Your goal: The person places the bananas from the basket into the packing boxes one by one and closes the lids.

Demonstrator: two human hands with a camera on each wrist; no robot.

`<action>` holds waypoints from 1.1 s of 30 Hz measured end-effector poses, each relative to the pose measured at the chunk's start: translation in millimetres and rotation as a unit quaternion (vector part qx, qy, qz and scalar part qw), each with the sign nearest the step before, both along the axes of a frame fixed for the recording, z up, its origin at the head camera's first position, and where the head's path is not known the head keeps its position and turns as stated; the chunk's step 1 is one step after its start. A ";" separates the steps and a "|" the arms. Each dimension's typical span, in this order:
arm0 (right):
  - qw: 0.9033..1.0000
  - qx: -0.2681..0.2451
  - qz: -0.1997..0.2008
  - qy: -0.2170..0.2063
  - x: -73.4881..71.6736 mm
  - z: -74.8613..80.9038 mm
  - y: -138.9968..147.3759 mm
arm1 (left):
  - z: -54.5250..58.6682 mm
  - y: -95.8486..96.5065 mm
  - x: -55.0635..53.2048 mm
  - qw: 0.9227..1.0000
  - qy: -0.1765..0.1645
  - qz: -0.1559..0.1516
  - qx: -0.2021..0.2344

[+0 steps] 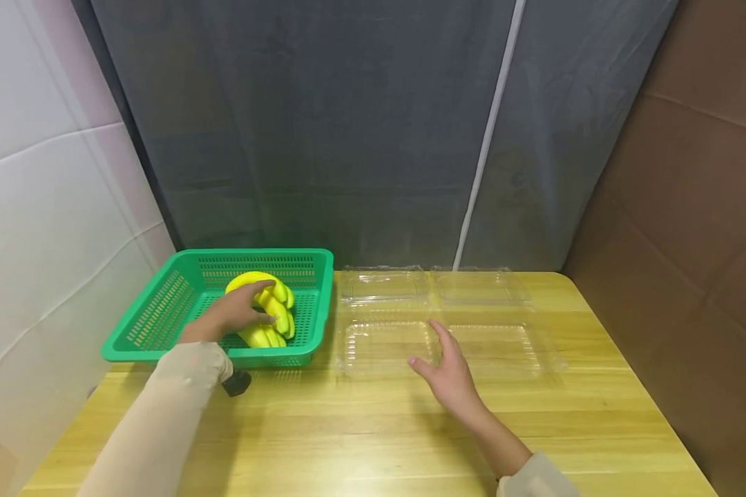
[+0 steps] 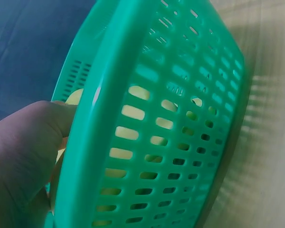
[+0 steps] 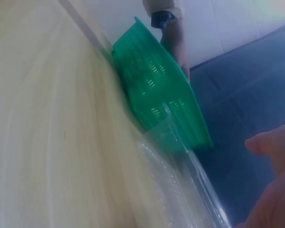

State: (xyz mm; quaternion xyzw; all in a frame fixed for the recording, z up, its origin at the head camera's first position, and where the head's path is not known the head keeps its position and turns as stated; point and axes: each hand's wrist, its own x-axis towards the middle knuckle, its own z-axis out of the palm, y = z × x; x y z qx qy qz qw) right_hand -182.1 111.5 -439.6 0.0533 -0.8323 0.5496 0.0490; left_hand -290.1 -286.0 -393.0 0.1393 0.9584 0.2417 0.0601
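Note:
Several yellow bananas (image 1: 280, 310) lie bunched at the right side of a green plastic basket (image 1: 328, 304). My left hand (image 1: 233, 314) reaches into the basket over them, thumb and forefinger spread apart with yellow fruit showing between. In the left wrist view the basket wall (image 2: 147, 118) hides most of the fingers, and yellow shows through its slots. My right hand (image 1: 450, 376) hovers over two clear plastic clamshell boxes, its thumb and fingers apart and holding nothing. One box (image 1: 385, 345) stands to the left of that hand, the other box (image 1: 503, 352) to the right.
The boxes' raised lids (image 1: 385, 284) lean back toward a grey curtain (image 1: 323, 138) behind the wooden table (image 1: 348, 428). A white panel (image 1: 50, 172) borders the left side, and a brown panel (image 1: 690, 241) the right. The left box stands close beside the basket.

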 end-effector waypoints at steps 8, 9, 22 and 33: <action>1.000 -0.012 -0.010 -0.010 8.5 -0.3 1.3 | 0.8 6.8 -0.9 1.000 0.019 -0.015 0.004; 1.000 -0.012 -0.012 -0.011 9.6 -1.0 2.1 | 0.5 7.6 -1.8 1.000 0.024 -0.018 0.003; 0.999 0.002 -0.040 -0.002 7.3 -6.8 9.0 | -6.9 3.6 -9.3 0.992 0.103 0.049 -0.060; 0.998 0.011 -0.055 -0.003 -1.0 -6.7 15.5 | -3.5 -13.8 -19.2 0.998 0.039 0.053 -0.017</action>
